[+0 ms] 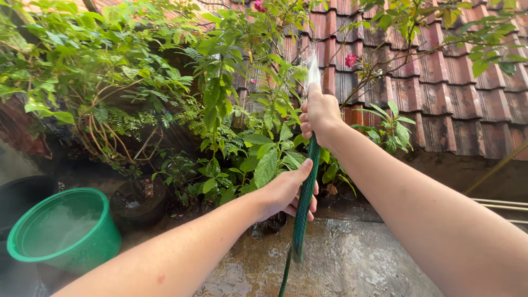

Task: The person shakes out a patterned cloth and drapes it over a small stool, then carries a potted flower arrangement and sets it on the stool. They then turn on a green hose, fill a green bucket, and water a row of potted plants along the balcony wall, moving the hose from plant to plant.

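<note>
Here, green hose point(303, 203) within both hands' grip.

Both your arms are bare and reach forward from the bottom of the view. Your right arm stretches up and out from the lower right, nearly straight, wrist level with the forearm. Your right hand point(320, 114) is raised highest, fingers curled into a tight fist, knuckles facing left. Your left arm comes in from the lower left, angled upward. Your left hand point(289, 190) sits lower, below the right one, thumb up, fingers wrapped loosely.
</note>
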